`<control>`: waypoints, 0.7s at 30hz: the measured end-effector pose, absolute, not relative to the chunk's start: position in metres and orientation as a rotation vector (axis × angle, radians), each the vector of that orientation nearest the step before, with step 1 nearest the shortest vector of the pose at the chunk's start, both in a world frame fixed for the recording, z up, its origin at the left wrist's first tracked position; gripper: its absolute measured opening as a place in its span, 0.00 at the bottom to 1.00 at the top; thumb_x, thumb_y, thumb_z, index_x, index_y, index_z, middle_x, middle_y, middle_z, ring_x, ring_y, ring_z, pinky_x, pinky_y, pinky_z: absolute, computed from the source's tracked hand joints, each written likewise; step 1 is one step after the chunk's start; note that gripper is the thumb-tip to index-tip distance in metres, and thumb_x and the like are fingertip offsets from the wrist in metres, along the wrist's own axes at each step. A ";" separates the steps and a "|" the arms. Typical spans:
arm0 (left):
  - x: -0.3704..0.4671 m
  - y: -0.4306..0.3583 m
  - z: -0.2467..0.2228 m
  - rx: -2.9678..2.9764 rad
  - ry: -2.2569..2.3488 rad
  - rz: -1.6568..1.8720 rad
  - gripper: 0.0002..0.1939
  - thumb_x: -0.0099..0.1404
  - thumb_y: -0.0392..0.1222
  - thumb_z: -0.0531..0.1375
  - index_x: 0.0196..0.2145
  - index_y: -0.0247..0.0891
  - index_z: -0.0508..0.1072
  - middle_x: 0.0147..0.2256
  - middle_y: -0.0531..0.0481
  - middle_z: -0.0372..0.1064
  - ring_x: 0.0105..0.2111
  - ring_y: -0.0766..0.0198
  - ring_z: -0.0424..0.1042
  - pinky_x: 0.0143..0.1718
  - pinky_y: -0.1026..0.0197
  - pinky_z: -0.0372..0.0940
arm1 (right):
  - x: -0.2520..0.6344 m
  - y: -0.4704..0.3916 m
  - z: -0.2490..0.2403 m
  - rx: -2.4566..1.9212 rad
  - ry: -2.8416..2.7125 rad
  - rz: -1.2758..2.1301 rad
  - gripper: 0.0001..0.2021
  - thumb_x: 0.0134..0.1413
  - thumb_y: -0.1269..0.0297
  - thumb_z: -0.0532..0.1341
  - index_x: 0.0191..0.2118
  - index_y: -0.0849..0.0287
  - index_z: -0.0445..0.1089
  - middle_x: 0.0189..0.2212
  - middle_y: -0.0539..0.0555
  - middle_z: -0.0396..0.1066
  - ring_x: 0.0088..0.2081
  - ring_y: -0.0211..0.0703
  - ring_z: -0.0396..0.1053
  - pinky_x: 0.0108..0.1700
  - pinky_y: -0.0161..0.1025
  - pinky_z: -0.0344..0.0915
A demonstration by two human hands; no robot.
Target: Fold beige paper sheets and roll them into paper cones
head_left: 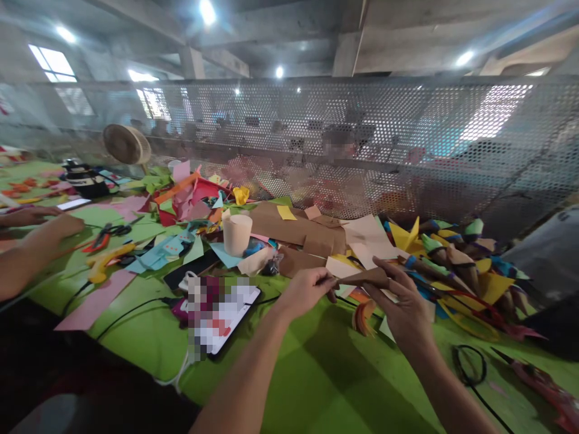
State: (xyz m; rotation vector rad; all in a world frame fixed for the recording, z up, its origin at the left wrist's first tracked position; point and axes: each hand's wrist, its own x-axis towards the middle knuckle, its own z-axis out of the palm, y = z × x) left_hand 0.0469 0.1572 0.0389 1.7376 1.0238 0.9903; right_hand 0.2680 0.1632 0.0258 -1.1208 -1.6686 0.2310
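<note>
A piece of brown paper (365,277), narrowed like a rolled cone, is held between my two hands above the green table. My left hand (306,294) is closed, its fingertips pinching the paper's left end. My right hand (404,304) grips the wider right end between thumb and fingers. Just below the paper lies a curled, fringed orange strip (362,318). Behind my hands are brown sheets (298,232) and pale sheets (368,235). To the right is a pile of brown paper cones (465,265) with green, blue and yellow parts.
A lit phone (235,316), a white cup (237,234), and a yellow glue gun (106,263) stand or lie to the left. Cables cross the green table (294,380). Red-handled tool (543,383) lies at right. A co-worker's hand (58,229) is at far left; perforated metal screen (289,138) behind.
</note>
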 end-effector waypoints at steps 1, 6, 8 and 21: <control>0.047 0.157 0.040 1.740 1.023 0.988 0.15 0.70 0.48 0.54 0.34 0.36 0.74 0.29 0.51 0.76 0.30 0.64 0.69 0.34 0.65 0.59 | 0.268 0.163 0.027 -1.116 -1.679 0.213 0.08 0.54 0.56 0.65 0.33 0.52 0.79 0.54 0.55 0.72 0.53 0.56 0.67 0.54 0.54 0.61; 0.051 0.156 0.041 1.785 0.962 1.010 0.17 0.70 0.51 0.52 0.42 0.37 0.74 0.40 0.47 0.76 0.41 0.60 0.72 0.43 0.63 0.63 | 0.266 0.159 0.029 -1.082 -1.780 0.021 0.07 0.57 0.58 0.64 0.35 0.52 0.78 0.54 0.57 0.71 0.50 0.55 0.67 0.50 0.54 0.63; 0.055 0.156 0.039 1.841 0.903 0.988 0.16 0.69 0.50 0.55 0.47 0.38 0.72 0.46 0.46 0.74 0.45 0.58 0.71 0.46 0.62 0.63 | 0.262 0.156 0.030 -1.039 -1.867 -0.060 0.07 0.57 0.59 0.64 0.32 0.53 0.77 0.55 0.57 0.71 0.48 0.55 0.67 0.49 0.54 0.63; 0.068 0.150 0.036 2.016 1.171 0.752 0.12 0.65 0.39 0.56 0.47 0.41 0.67 0.46 0.46 0.73 0.46 0.54 0.71 0.47 0.57 0.63 | 0.253 0.150 0.034 -0.965 -2.088 -0.013 0.05 0.58 0.63 0.62 0.33 0.54 0.75 0.57 0.58 0.69 0.53 0.57 0.65 0.51 0.56 0.64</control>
